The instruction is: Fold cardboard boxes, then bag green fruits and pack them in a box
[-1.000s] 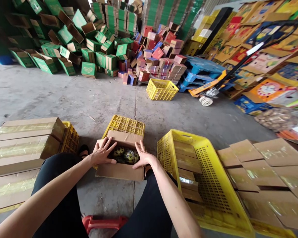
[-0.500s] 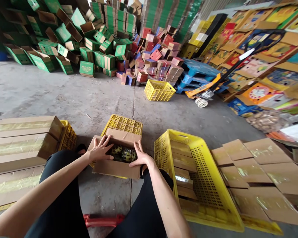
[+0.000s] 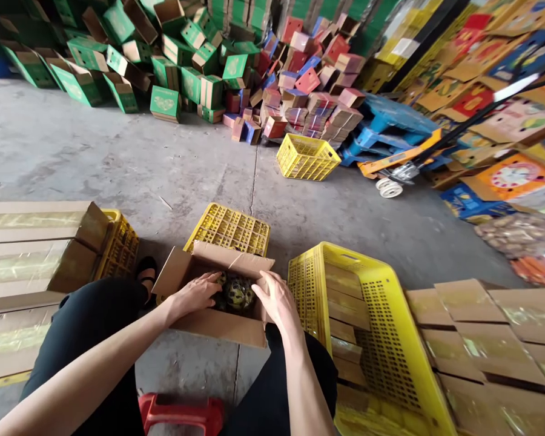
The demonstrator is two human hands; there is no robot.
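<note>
From the head view, we see the mottled, shiny bundle (image 3: 238, 293) inside the open carton (image 3: 224, 330), between our two hands, with an upturned yellow crate (image 3: 231, 227) just beyond. To work inside the carton well, we would judge it best to press lightly and evenly from both sides, keeping fingers clear of the flaps. Our left hand (image 3: 195, 297) reaches in low over the near wall, fingers together; we cannot tell whether it grips. Our right hand (image 3: 277, 303) arches at the right wall, thumb and fingers apart, thumb angled inward.
</note>
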